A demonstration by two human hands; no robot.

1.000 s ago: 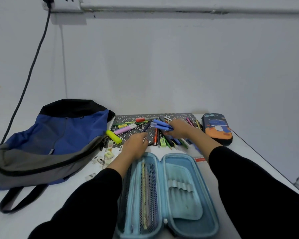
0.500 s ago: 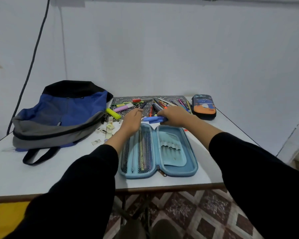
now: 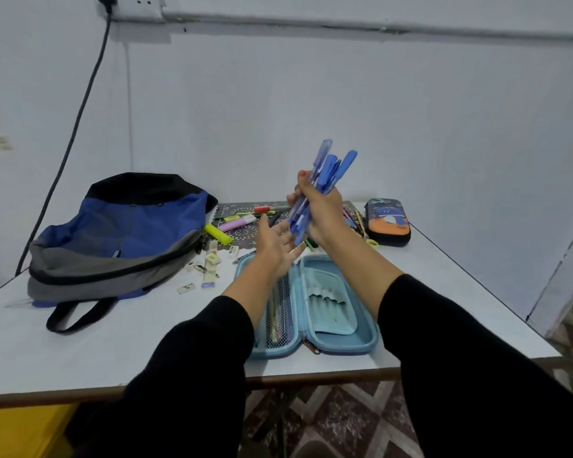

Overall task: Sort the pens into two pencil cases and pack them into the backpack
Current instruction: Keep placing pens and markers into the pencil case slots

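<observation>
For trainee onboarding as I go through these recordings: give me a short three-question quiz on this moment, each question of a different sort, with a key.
1. True or false: the dark pencil case at the far right of the table lies open.
2. What does the right hand grip, raised above the table? A) a yellow highlighter B) a bunch of blue pens C) an eraser
3. Fill in: the backpack lies to the person's ___ of the open light blue pencil case.
Key: 1 false; 2 B; 3 left.
</observation>
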